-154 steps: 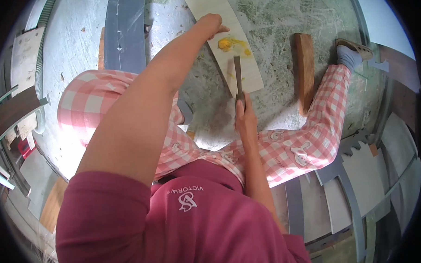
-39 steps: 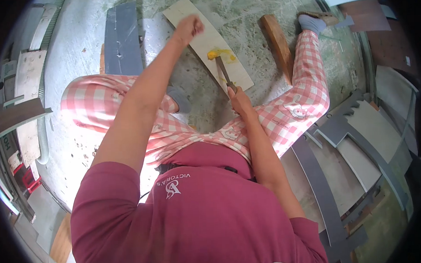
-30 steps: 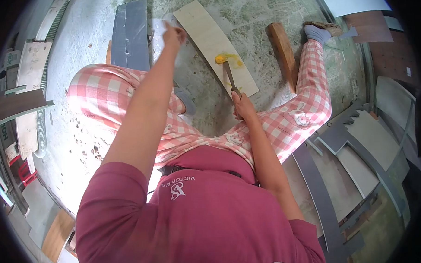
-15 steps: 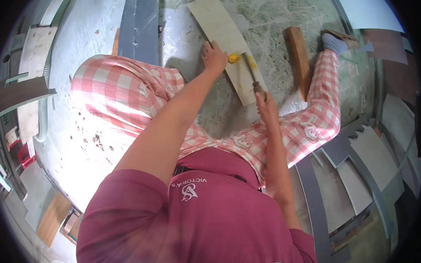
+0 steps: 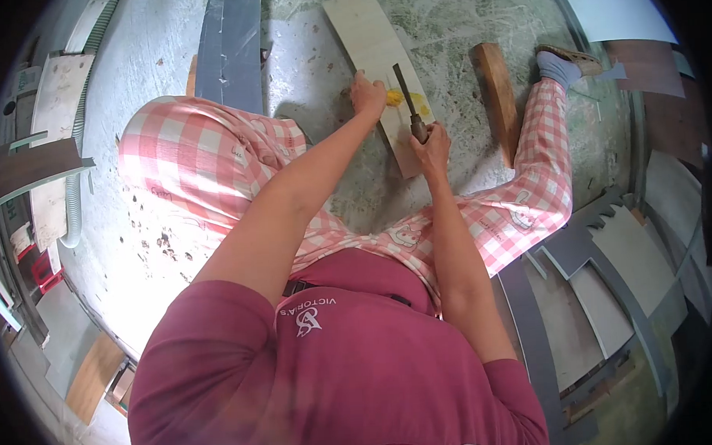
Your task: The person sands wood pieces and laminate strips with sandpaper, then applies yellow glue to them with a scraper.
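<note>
A pale wooden board point(image 5: 362, 22) lies slanting on the floor between my legs. My left hand point(image 5: 367, 96) is closed at the board's left edge, around a small yellow piece point(image 5: 395, 98) that pokes out on its right side. What the piece is does not show. Over the board's near part, my right hand point(image 5: 433, 147) grips the brown handle of a file point(image 5: 405, 93), its long dark blade pointing away from me. A yellow patch point(image 5: 422, 106) shows on the board just right of the blade.
A brown wooden block point(image 5: 497, 100) lies by my right leg. A long dark grey board point(image 5: 230, 58) is at the far left. Cut panels point(image 5: 602, 308) lie at the lower right. A ribbed hose point(image 5: 73, 209) and planks point(image 5: 55, 127) line the left side.
My right hand has moved up and left with the file, whose blade now points more steeply away from me and sits left of the yellow patch. My left hand has shifted slightly right.
</note>
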`<state>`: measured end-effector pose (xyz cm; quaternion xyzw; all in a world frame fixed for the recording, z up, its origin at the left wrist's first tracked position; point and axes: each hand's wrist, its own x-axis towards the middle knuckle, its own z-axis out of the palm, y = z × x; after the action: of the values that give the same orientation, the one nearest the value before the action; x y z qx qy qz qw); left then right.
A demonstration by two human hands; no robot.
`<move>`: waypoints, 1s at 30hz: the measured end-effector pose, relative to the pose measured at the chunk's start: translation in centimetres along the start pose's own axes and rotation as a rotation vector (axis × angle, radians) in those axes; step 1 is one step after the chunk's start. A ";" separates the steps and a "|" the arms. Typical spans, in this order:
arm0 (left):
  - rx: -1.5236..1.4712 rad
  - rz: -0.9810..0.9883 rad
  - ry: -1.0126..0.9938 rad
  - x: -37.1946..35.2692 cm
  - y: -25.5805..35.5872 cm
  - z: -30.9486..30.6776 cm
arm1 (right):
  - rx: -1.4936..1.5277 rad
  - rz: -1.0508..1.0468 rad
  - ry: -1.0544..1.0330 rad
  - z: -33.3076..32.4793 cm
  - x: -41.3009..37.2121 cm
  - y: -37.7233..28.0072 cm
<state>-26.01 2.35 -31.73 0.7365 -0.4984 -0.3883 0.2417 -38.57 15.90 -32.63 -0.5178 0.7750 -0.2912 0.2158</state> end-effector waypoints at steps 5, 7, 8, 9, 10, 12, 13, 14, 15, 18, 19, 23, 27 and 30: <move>-0.129 0.163 -0.239 2.7 1.2 -0.7 | 0.075 0.172 -0.040 -0.9 0.4 -0.5; -0.186 0.196 -0.318 3.8 1.8 -0.8 | 0.207 0.230 -0.095 -1.0 0.5 -0.8; -0.259 0.141 -0.307 4.2 2.0 -0.7 | 0.339 0.291 -0.158 -1.2 0.4 -1.1; -0.333 0.084 -0.293 4.4 2.1 -0.7 | 0.336 0.284 -0.160 -1.2 0.1 -1.4; -0.338 0.086 -0.284 4.6 2.2 -0.9 | 0.454 0.324 -0.231 -1.4 -0.2 -2.6; -0.276 0.138 -0.176 4.9 2.4 -1.5 | 0.641 0.355 -0.359 -0.6 -0.9 -4.1; -0.275 0.135 -0.163 4.6 2.7 -2.0 | 0.644 0.349 -0.370 -0.3 -1.1 -4.5; -0.165 0.150 -0.108 4.3 2.8 -2.6 | 0.678 0.310 -0.363 0.1 -1.5 -4.9; -0.050 0.164 -0.055 3.8 2.6 -3.2 | 0.717 0.276 -0.355 0.4 -1.9 -5.3; 0.324 0.422 -0.039 1.9 -0.2 -3.6 | 0.628 0.306 -0.276 0.5 -1.2 -3.6; 0.328 0.431 -0.033 0.6 -0.7 -4.0 | 0.636 0.299 -0.271 -0.3 -0.7 -3.3; 0.837 0.431 -0.155 -1.3 -2.6 -5.5 | 0.270 0.378 -0.286 -4.9 0.6 -3.2; 0.903 0.399 -0.205 -0.3 -3.2 -6.1 | 0.264 0.449 -0.434 -7.6 -0.5 -4.0; 0.956 0.427 -0.212 1.6 -3.4 -7.6 | 0.373 0.388 -0.489 -7.1 -1.0 -3.8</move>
<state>-17.67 1.94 -30.35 0.6034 -0.7802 -0.1320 -0.0988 -40.14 17.37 -24.81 -0.3671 0.7178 -0.2486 0.5368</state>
